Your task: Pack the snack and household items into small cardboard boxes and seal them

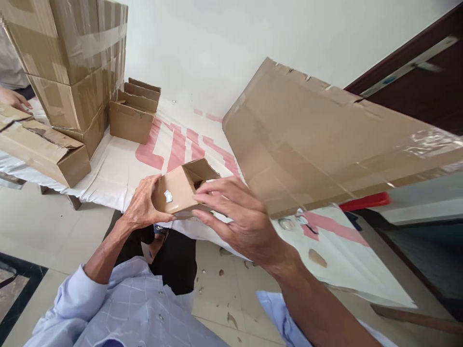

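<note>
A small brown cardboard box [180,187] with a tiny white sticker on its side is held just above the near edge of the table. My left hand [142,206] grips its left end, fingers curled round the corner. My right hand [238,217] holds the right side, with fingertips pressed along the open top edge. The box's flaps stand open at the top.
A large flat cardboard sheet [325,140] with clear tape leans over the table at right. Stacked taped cartons [77,58] stand at back left, with open small boxes [132,115] beside them and a long box [43,149]. Another person's hand [12,99] shows at far left. Cardboard scraps lie on the floor.
</note>
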